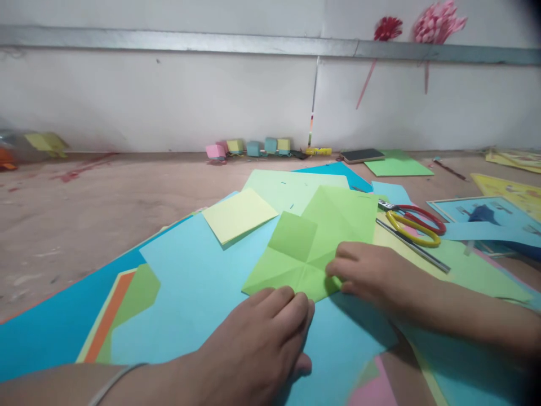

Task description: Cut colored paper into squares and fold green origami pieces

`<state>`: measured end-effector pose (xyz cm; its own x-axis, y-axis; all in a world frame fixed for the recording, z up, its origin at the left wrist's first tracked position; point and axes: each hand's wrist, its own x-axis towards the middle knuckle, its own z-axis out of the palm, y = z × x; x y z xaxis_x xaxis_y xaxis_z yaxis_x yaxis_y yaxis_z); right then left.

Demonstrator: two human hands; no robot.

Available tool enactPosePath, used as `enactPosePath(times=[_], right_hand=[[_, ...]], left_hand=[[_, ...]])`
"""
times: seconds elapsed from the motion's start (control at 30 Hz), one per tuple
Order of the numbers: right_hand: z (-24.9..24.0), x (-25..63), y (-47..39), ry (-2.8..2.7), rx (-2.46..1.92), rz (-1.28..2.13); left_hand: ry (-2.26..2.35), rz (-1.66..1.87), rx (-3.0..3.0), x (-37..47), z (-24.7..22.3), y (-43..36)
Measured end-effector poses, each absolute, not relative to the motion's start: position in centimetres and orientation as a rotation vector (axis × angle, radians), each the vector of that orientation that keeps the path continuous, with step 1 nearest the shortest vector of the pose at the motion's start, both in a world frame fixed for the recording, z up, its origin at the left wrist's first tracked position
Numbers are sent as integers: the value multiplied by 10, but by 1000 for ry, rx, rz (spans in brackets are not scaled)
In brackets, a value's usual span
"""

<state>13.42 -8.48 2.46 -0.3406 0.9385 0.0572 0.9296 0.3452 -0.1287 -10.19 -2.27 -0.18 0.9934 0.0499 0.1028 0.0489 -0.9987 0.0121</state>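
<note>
A creased light green paper (333, 217) lies over blue sheets (190, 287) in the middle of the view. One squarish flap of it is folded up at its left. My left hand (266, 332) rests at the near edge of the green paper, its fingers bent and pressed together over that edge. On the right, my right hand (359, 268) holds the paper's lower right edge between curled fingers and thumb. A pale yellow paper square (240, 214) sits to the left of the green paper.
Red and yellow handled scissors (416, 225) and a grey pencil-like stick (412, 245) lie at the right. Small paper cubes (253, 148), a yellow tube (319, 151) and a dark phone-like object (362, 155) line the wall. Paper flowers (437, 25) hang above.
</note>
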Motion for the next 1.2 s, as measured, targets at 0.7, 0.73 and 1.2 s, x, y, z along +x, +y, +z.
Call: enactPosePath(times=[0.7, 0.73, 1.2], right_hand=[[-2, 105, -123, -2703, -1445, -353], [-2, 107, -125, -2699, -1471, -374], [39, 120, -109, -2450, -1655, -1057]], left_hand=[[48, 289, 3075, -95, 1, -19], [64, 250, 3075, -94, -1, -19], [188, 190, 3074, -99, 6, 0]])
